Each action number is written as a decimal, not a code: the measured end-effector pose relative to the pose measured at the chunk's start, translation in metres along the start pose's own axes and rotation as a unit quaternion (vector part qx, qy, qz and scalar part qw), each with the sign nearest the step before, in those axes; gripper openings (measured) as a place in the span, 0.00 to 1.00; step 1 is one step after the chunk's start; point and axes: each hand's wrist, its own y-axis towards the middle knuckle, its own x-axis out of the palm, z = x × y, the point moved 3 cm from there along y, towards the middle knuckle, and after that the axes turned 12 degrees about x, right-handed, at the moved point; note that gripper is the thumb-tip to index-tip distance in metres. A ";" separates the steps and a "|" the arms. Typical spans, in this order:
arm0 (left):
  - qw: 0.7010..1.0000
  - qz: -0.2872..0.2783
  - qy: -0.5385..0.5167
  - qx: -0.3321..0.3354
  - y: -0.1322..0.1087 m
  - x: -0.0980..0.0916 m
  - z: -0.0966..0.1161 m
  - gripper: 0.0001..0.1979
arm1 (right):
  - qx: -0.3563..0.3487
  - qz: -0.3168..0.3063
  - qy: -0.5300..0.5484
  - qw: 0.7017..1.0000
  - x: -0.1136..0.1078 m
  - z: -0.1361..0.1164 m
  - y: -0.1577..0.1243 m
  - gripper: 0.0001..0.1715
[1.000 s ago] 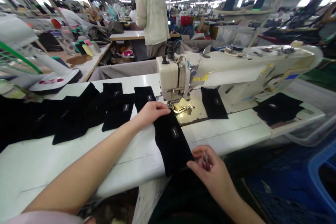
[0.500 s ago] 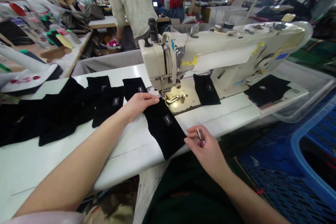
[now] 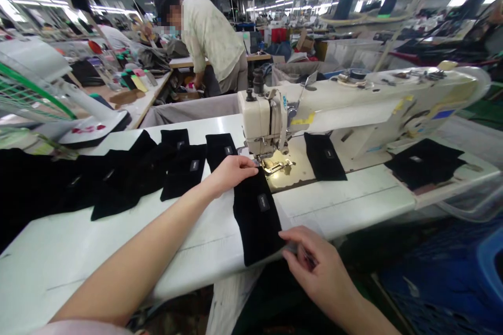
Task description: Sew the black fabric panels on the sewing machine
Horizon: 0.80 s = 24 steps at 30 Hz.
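Observation:
A black fabric piece (image 3: 255,225) with a small label lies at the sewing machine (image 3: 261,120), its top edge beside the needle area. My left hand (image 3: 231,174) pinches that top edge, just left of the presser foot. Near the piece's lower right corner is my right hand (image 3: 310,256), thumb and forefinger at the edge, with a small metal tool, blurred, in its curled fingers. More labelled black pieces lie left of the machine (image 3: 183,172), and one rests under its arm (image 3: 325,157).
Black pieces (image 3: 424,162) lie at the table's right end. A blue crate (image 3: 444,272) stands low at the right. A white fan (image 3: 90,110) is at the left. Beyond the table, a person (image 3: 212,36) bends over another workbench.
The view has tilted up and shifted left, showing more of the room. The black piece hangs straighter toward the table's front edge, and my right hand has moved slightly with its corner.

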 end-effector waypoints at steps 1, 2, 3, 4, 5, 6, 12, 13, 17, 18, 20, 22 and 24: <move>1.000 -0.001 0.023 0.015 0.002 0.001 0.001 0.11 | -0.028 0.004 -0.005 1.000 0.000 0.000 0.001 0.14; 0.998 0.000 0.053 0.034 0.003 0.002 0.002 0.10 | -0.059 0.010 -0.012 0.998 -0.001 0.000 0.002 0.14; 0.994 0.003 0.092 0.056 0.005 0.003 0.002 0.08 | -0.088 0.013 -0.023 0.996 -0.001 0.000 0.003 0.15; 0.987 0.008 0.136 0.082 0.006 0.003 0.003 0.07 | -0.110 0.013 -0.040 0.993 -0.001 0.000 0.005 0.15; 0.978 0.013 0.179 0.106 0.008 0.004 0.004 0.06 | -0.123 0.009 -0.060 0.991 -0.002 0.001 0.007 0.16; 0.968 0.019 0.215 0.125 0.009 0.003 0.003 0.06 | -0.128 0.003 -0.080 0.989 -0.002 0.002 0.008 0.16; 0.975 -0.013 0.202 0.091 0.013 0.000 -0.006 0.10 | -0.119 -0.018 -0.126 0.985 -0.001 0.005 0.010 0.12; 0.976 -0.018 0.199 0.083 0.014 -0.001 -0.007 0.10 | -0.117 -0.022 -0.127 0.985 -0.001 0.005 0.009 0.12; 0.970 -0.010 0.237 0.053 0.014 -0.001 -0.004 0.12 | -0.117 -0.039 -0.139 0.983 0.000 0.007 0.008 0.13; 0.968 -0.005 0.245 0.048 0.014 -0.001 -0.003 0.12 | -0.116 -0.039 -0.142 0.982 0.000 0.007 0.008 0.13; 0.966 0.000 0.255 0.038 0.014 -0.001 -0.001 0.12 | -0.112 -0.033 -0.142 0.983 -0.001 0.007 0.009 0.12; 0.965 0.002 0.260 0.031 0.014 -0.001 -0.001 0.12 | -0.111 -0.026 -0.138 0.984 -0.002 0.006 0.010 0.12; 0.964 0.004 0.263 0.026 0.015 0.000 -0.001 0.12 | -0.108 -0.027 -0.136 0.984 -0.002 0.005 0.012 0.12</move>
